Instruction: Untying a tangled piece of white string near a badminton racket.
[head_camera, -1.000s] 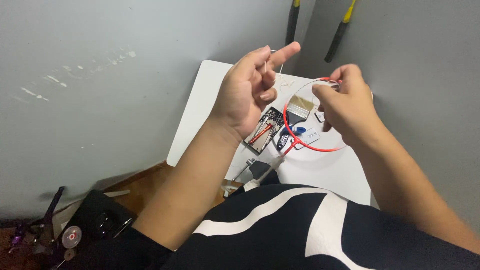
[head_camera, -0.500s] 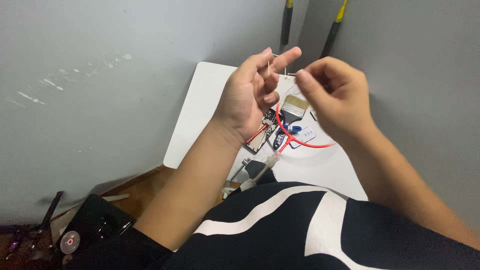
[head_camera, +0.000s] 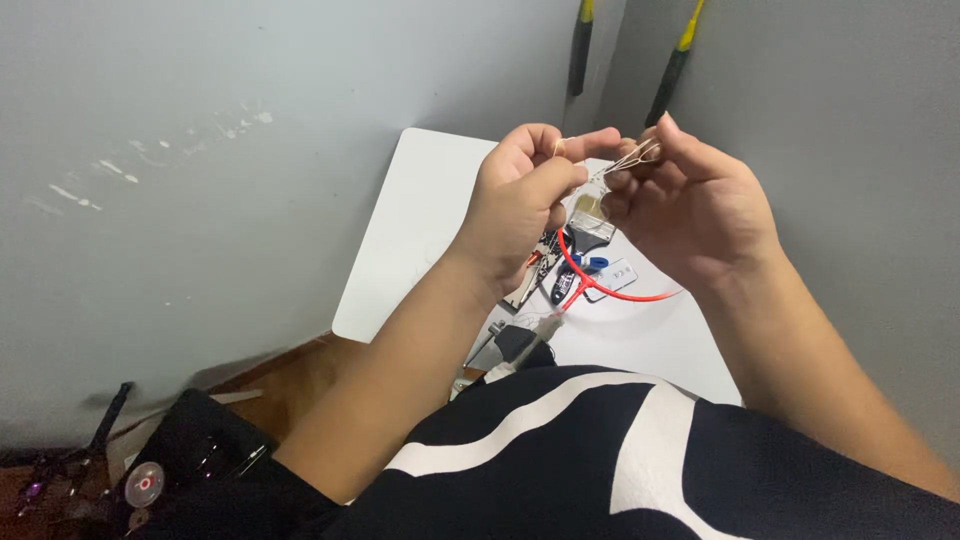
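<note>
Head view: both hands (head_camera: 610, 200) pinch thin wire (head_camera: 628, 160) above white table (head_camera: 420, 230).

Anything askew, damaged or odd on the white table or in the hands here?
Nothing clearly damaged or spilled. Both hands, left hand and right hand, pinch thin pale wire strands above the white table. A red wire loops loosely over the small circuit boards, cluttered but not plainly out of place.

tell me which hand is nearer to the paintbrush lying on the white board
Right. The right hand hovers just above and beside the paintbrush, its fingers next to the bristles. The left hand is a little farther off to the brush's left. Both pinch a thin wire.
</note>
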